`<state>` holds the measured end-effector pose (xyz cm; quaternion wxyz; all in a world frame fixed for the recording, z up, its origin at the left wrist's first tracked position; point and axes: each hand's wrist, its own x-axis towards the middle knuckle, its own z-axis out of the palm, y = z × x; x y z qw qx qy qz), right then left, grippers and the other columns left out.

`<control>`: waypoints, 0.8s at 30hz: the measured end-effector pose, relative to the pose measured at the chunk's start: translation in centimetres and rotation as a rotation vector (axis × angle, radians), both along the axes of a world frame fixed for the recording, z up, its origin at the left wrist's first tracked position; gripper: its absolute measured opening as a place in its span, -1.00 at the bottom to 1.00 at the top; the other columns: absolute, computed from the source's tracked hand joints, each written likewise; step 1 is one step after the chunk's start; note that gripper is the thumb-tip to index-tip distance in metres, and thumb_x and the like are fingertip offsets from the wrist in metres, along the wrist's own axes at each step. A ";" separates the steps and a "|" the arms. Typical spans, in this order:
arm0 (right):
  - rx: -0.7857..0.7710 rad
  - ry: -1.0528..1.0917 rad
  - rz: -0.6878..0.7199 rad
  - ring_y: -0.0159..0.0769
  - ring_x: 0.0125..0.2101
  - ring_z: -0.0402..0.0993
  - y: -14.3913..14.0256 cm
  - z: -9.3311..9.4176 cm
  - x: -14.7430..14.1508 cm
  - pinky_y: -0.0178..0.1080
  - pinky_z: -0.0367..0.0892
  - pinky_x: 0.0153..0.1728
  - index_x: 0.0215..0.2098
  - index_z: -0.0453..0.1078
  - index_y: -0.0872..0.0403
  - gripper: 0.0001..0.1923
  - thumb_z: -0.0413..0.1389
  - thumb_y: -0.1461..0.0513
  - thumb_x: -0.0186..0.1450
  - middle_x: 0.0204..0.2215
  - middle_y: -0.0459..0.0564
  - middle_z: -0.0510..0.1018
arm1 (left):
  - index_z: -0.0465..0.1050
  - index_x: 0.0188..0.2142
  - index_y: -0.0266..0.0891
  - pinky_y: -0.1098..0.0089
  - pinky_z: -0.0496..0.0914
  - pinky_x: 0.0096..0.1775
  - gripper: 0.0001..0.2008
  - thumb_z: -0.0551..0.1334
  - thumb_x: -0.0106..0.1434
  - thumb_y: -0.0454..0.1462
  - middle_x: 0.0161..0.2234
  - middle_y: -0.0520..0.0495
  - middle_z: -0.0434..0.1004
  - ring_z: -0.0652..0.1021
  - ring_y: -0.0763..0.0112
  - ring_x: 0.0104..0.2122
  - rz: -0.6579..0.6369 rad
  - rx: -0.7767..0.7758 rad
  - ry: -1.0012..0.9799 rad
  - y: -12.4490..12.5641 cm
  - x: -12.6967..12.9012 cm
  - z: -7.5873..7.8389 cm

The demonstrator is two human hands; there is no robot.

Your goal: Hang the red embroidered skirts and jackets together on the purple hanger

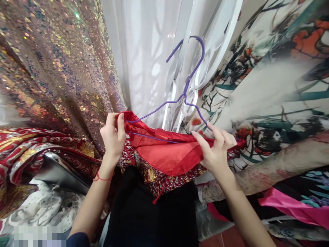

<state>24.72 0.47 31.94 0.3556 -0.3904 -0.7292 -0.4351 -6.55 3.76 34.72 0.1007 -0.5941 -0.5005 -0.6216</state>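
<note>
**Red garment held on a purple hanger**

A red garment with a plain red lining and a gold-patterned outer face is held up between both hands in front of a white sheer curtain. A purple wire hanger is partly threaded into it, the hook rising free above. The left hand is closed on the garment's left corner, where the hanger's end enters, fingers pressed together over the fabric. The right hand pinches the garment's right edge between thumb and forefinger, by the hanger's other arm. Sequined fabric hangs to the left, floral printed cloth to the right.
</note>
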 end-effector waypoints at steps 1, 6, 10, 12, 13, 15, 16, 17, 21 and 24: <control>0.030 -0.030 0.006 -0.05 0.14 0.24 0.1 0.4 -0.7 -0.01 0.18 0.02 0.16 0.34 -0.13 -0.57 0.16 0.22 0.32 0.24 0.15 0.32 | 0.35 -0.31 -0.21 0.51 0.13 -0.52 -0.78 0.14 0.43 -0.15 -0.59 0.15 0.26 0.26 0.61 -0.64 -0.013 -0.001 -0.014 -0.1 -0.1 -0.1; 0.184 -0.170 0.103 -0.24 0.08 0.31 1.2 3.4 -3.2 -0.09 0.17 0.02 -0.32 0.40 -0.12 -0.84 0.25 0.30 0.26 0.07 -0.19 0.54 | 0.32 -0.29 -0.18 0.53 0.18 -0.57 -0.78 0.08 0.47 -0.15 -0.64 0.17 0.25 0.31 0.60 -0.69 -0.105 -0.061 -0.125 -0.2 -1.1 0.0; 0.227 -0.040 0.147 -0.17 0.04 0.36 3.0 5.0 -3.5 -0.02 0.17 -0.03 -0.38 0.37 -0.04 -0.84 0.19 0.35 0.27 0.05 -0.15 0.57 | 0.28 -0.31 -0.18 0.56 0.19 -0.61 -0.77 0.08 0.47 -0.14 -0.67 0.18 0.29 0.36 0.60 -0.71 -0.264 -0.096 -0.089 -0.6 -0.7 0.0; 0.228 0.033 0.161 -0.13 0.03 0.38 3.8 5.3 -3.6 0.03 0.16 -0.03 -0.34 0.39 -0.04 -0.86 0.17 0.35 0.27 0.03 -0.12 0.57 | 0.29 -0.30 -0.18 0.57 0.20 -0.62 -0.76 0.06 0.49 -0.13 -0.68 0.18 0.29 0.36 0.60 -0.72 -0.378 -0.120 -0.063 -0.9 0.3 -0.1; 0.213 0.061 0.162 -0.10 0.03 0.38 4.1 5.4 -3.6 0.06 0.16 -0.02 -0.31 0.41 -0.05 -0.87 0.16 0.34 0.28 0.02 -0.10 0.57 | 0.29 -0.28 -0.18 0.57 0.22 -0.61 -0.75 0.05 0.49 -0.12 -0.67 0.18 0.28 0.36 0.61 -0.72 -0.432 -0.131 -0.061 -1.1 0.9 -0.2; 0.154 0.055 0.156 -0.07 0.05 0.37 4.6 5.6 -4.1 0.10 0.16 0.00 -0.24 0.43 -0.08 -0.86 0.15 0.31 0.30 0.05 -0.08 0.55 | 0.31 -0.26 -0.17 0.56 0.23 -0.60 -0.75 0.06 0.49 -0.09 -0.64 0.18 0.29 0.36 0.62 -0.71 -0.514 -0.129 -0.118 -1.3 2.2 -0.3; 0.128 0.017 0.159 -0.07 0.07 0.36 4.7 5.9 -4.5 0.10 0.17 0.02 -0.22 0.42 -0.10 -0.86 0.14 0.30 0.31 0.08 -0.09 0.53 | 0.30 -0.25 -0.16 0.56 0.24 -0.61 -0.74 0.06 0.48 -0.07 -0.62 0.17 0.30 0.36 0.62 -0.70 -0.542 -0.114 -0.183 -1.2 2.7 -0.1; 0.115 -0.039 0.176 -0.10 0.09 0.35 4.7 6.2 -5.0 0.08 0.19 0.02 -0.22 0.41 -0.11 -0.86 0.13 0.30 0.33 0.11 -0.11 0.52 | 0.29 -0.25 -0.15 0.56 0.23 -0.62 -0.74 0.08 0.47 -0.04 -0.62 0.17 0.31 0.37 0.61 -0.71 -0.564 -0.089 -0.264 -1.1 3.1 0.1; 0.161 -0.294 0.287 -0.21 0.19 0.26 4.8 8.1 -7.5 -0.06 0.21 0.05 -0.29 0.35 -0.05 -0.88 0.10 0.30 0.40 0.21 -0.11 0.46 | 0.25 -0.17 -0.10 0.54 0.22 -0.66 -0.76 0.15 0.43 -0.01 -0.62 0.20 0.28 0.35 0.60 -0.74 -0.588 -0.012 -0.488 -0.3 3.3 1.3; 0.081 -0.395 0.309 -0.24 0.11 0.34 5.5 8.8 -9.0 -0.05 0.16 0.09 -0.30 0.35 0.01 -0.82 0.01 0.35 0.44 0.05 0.00 0.56 | 0.31 -0.09 -0.09 0.53 0.24 -0.65 -0.78 0.16 0.43 -0.04 -0.51 0.14 0.39 0.36 0.63 -0.72 -0.565 -0.009 -0.460 -0.2 2.7 1.7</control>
